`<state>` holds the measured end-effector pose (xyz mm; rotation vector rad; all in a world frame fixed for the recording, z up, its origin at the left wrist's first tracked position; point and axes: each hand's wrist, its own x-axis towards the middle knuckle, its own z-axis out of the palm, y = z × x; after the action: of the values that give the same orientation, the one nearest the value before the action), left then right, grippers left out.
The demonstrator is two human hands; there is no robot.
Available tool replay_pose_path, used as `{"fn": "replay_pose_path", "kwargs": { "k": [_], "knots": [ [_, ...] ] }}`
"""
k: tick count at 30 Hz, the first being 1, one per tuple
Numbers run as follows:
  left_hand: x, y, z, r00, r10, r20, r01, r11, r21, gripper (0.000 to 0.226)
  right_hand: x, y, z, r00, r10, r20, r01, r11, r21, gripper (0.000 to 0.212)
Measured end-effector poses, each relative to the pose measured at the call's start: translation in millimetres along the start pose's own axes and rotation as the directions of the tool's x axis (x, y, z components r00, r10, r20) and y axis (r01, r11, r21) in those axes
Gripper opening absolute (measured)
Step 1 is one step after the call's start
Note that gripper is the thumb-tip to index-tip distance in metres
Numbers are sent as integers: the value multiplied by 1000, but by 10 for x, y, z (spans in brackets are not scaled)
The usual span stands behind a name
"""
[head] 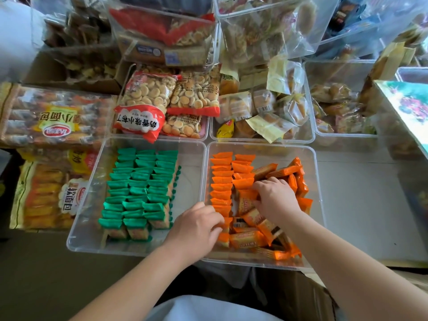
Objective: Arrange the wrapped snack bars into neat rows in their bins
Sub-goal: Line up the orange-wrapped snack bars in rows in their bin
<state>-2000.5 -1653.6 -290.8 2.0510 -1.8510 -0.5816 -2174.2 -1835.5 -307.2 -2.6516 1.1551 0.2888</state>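
L bin (190,181), clear plastic, front left: green bars (141,186) standing on edge in 3 neat rows running near to far. Rows fill the left part of the bin; the strip along the right wall is bare.

R bin (273,156), clear, touching L bin on its right: orange bars (222,181). 2 rows along the left wall, the far part tidy. The rest is a loose heap (254,237) through the mid and near right, bars lying flat and crossed at all angles.

Behind L bin: bin w/ biscuit bags (162,98), red-trimmed. Behind R bin: bin of yellow-wrapped cakes (266,107). Further right, another clear bin w/ wrapped buns (335,100). More clear bins stacked at the back (162,31), contents blurred. Big bread bags (53,121) piled left of L bin.

Table (361,193): pale grey, bare patch right of R bin. Room otherwise not visible.

L hand (196,225): over the near left corner of R bin, palm down. Fingers (215,225) curled, close together, tips on orange bars at the near end of the rows. Thumb hidden, so can't tell if it grips.

R hand (275,200): mid R bin, palm down on the heap. Fingers (264,184) bent and slightly spread, curled round orange bars beneath, thumb against a bar on the left side.
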Motion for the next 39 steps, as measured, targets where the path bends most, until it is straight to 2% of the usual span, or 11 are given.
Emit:
{"fn": "replay_pose_path", "kwargs": {
  "k": [5,8,13,16,19,21,23,27,30,34,39],
  "knots": [
    [-74,-59,-20,996,-51,-72,42,992,-119,10,56,-11,71,999,-47,0,47,997,-56,32],
    [-58,-61,-35,992,-88,-88,75,988,-138,8,110,-73,43,995,-62,-73,63,998,14,24],
    [37,67,-23,990,-126,-61,117,985,-130,17,109,-121,64,996,33,-79,-29,998,57,34],
    [67,108,3,991,-120,-57,111,984,-141,19,63,-40,-8,996,31,-85,-28,999,41,27],
    [66,119,31,994,-103,-43,95,984,-152,18,-33,28,-104,991,-132,3,132,991,23,20],
    [57,132,41,996,-89,-29,83,981,-175,15,-105,52,-136,962,-230,146,230,973,16,35],
    [51,150,45,996,-82,-21,76,979,-190,14,-149,70,-144,934,-247,258,259,966,-13,46],
    [40,180,47,997,-78,9,79,979,-186,13,-167,56,-141,912,-228,340,282,952,-117,44],
    [77,209,28,996,-69,64,79,982,-169,18,-199,50,-179,875,-215,433,313,935,-168,49],
    [290,309,22,966,-47,253,55,998,-24,33,-334,105,-323,854,-163,495,257,958,-128,63],
    [638,456,141,877,14,481,-89,987,132,44,-541,310,-494,956,3,293,33,992,-118,43]
  ]
}}
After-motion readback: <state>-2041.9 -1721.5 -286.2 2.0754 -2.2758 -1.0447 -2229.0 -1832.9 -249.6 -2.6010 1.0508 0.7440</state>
